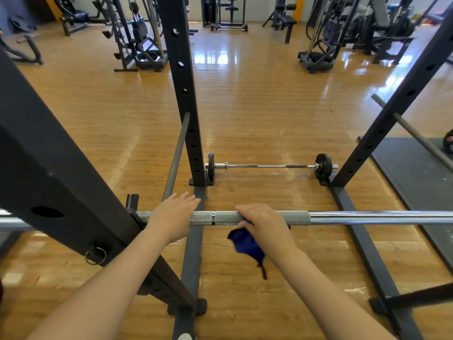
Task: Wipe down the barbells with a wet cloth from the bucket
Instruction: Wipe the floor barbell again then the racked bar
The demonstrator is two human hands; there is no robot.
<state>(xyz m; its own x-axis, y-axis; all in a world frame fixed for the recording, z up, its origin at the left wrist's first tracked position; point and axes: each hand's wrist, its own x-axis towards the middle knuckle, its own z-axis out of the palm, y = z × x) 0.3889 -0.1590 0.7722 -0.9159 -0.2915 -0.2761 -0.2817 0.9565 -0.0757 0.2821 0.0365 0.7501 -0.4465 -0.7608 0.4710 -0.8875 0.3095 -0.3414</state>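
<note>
right hand (pixel 263 222) grips blue cloth (pixel 246 244) on racked barbell (pixel 367 217) near its left upright, left hand (pixel 172 217) resting flat on bar; wiping looks midway, floor barbell (pixel 264 165) apparently untouched, bucket unseen.

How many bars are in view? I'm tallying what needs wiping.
3: the racked bar under both hands, a plated bar on the floor beyond, and a third bar at far right. More may be hidden among the machines.

glossy wooden floor (pixel 257 106), gym machines (pixel 137 33)
</note>
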